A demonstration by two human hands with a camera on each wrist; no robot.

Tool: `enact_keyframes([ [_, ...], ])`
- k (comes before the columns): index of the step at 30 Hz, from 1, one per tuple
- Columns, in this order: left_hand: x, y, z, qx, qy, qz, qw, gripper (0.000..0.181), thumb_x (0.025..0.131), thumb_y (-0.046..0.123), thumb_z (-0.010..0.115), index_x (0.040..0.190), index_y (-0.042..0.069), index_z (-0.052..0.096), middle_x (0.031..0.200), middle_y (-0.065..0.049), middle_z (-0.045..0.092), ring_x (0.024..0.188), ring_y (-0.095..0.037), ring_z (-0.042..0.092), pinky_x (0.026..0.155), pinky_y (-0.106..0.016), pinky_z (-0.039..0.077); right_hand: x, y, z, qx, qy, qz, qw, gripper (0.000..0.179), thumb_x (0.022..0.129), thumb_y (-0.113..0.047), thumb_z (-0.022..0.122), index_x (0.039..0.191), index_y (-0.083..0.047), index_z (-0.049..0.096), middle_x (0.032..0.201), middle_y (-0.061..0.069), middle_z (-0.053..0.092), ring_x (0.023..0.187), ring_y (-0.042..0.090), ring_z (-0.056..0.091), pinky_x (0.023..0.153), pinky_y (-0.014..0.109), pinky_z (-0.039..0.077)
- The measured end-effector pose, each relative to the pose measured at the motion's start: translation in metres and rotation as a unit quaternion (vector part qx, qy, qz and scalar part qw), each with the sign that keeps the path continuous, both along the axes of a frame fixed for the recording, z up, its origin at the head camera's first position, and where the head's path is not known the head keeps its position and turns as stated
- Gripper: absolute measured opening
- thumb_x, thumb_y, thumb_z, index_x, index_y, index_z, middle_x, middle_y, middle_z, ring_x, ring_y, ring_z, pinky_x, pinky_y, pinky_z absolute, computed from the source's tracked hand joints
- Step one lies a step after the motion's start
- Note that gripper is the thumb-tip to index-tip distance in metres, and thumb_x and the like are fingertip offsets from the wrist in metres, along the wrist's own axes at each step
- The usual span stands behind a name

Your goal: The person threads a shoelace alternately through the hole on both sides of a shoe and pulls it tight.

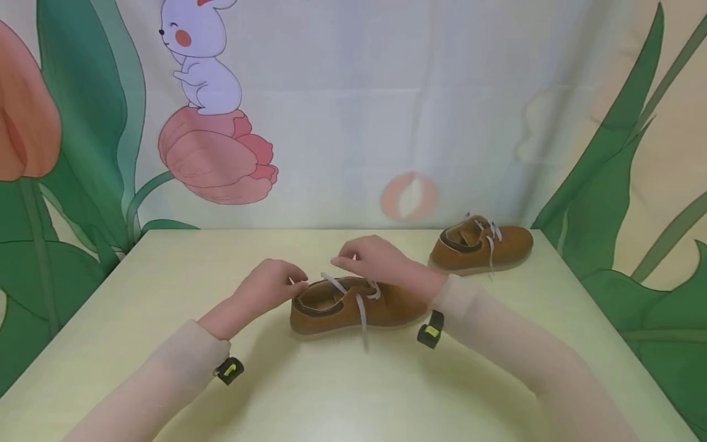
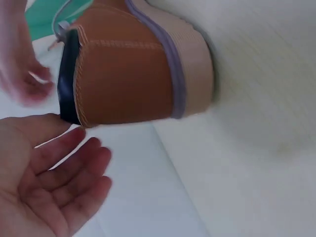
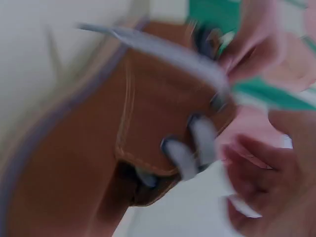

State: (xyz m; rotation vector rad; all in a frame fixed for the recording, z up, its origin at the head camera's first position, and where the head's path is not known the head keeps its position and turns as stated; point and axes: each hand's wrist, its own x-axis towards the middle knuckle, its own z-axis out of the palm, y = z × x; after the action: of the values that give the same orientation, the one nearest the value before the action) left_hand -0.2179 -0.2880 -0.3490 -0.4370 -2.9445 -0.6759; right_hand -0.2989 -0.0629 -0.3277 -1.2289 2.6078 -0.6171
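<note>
A brown lace-up shoe [image 1: 397,305] with a dark-lined collar rests on the table, toe to the right. At its heel is my left hand [image 1: 269,285]; in the left wrist view the fingers are loosely bent beside the heel [image 2: 123,84], and a digit meets the collar or comes very close, without gripping it. Over the shoe's tongue hovers my right hand [image 1: 375,258], fingers loosely bent around nothing. One loose lace end [image 1: 334,282] sticks up over the opening, just below the right fingertips. Another lace end [image 1: 363,316] hangs down the near side.
A second brown shoe [image 1: 510,245] with untied pale laces stands at the table's back right corner, beyond my right forearm. The pale table [image 1: 359,399] ends at a printed curtain [image 1: 342,123] with a rabbit and tulips. Each wrist wears a small black camera.
</note>
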Motion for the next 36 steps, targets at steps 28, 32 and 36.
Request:
enact_keyframes([
  [28, -0.053, 0.053, 0.042, -0.151, -0.098, -0.124, 0.9758, 0.016, 0.094, 0.012, 0.068, 0.099, 0.004, 0.081, 0.101, -0.009, 0.080, 0.096, -0.022, 0.074, 0.089, -0.036, 0.059, -0.036, 0.080, 0.080, -0.365, -0.295, -0.216, 0.8565, 0.044, 0.111, -0.026, 0.040, 0.149, -0.005, 0.048, 0.078, -0.006, 0.062, 0.062, 0.008, 0.063, 0.075, 0.022, 0.059],
  [32, -0.058, 0.062, 0.037, -0.142, -0.078, -0.150, 0.9752, 0.015, 0.093, 0.010, 0.068, 0.094, 0.006, 0.082, 0.096, -0.007, 0.081, 0.092, -0.019, 0.074, 0.087, -0.035, 0.059, -0.031, 0.098, 0.073, -0.357, -0.268, -0.230, 0.8646, 0.043, 0.110, -0.026, 0.046, 0.146, -0.002, 0.050, 0.071, -0.008, 0.063, 0.053, 0.006, 0.059, 0.066, 0.020, 0.057],
  [36, -0.064, 0.065, 0.029, -0.132, -0.075, -0.157, 0.9759, 0.017, 0.094, 0.010, 0.066, 0.094, 0.006, 0.082, 0.094, -0.007, 0.081, 0.089, -0.017, 0.073, 0.088, -0.034, 0.059, -0.021, 0.098, 0.049, -0.275, -0.215, -0.203, 0.9147, 0.036, 0.107, -0.022, 0.054, 0.128, 0.005, 0.062, 0.066, -0.006, 0.063, 0.052, 0.006, 0.059, 0.061, 0.023, 0.056],
])
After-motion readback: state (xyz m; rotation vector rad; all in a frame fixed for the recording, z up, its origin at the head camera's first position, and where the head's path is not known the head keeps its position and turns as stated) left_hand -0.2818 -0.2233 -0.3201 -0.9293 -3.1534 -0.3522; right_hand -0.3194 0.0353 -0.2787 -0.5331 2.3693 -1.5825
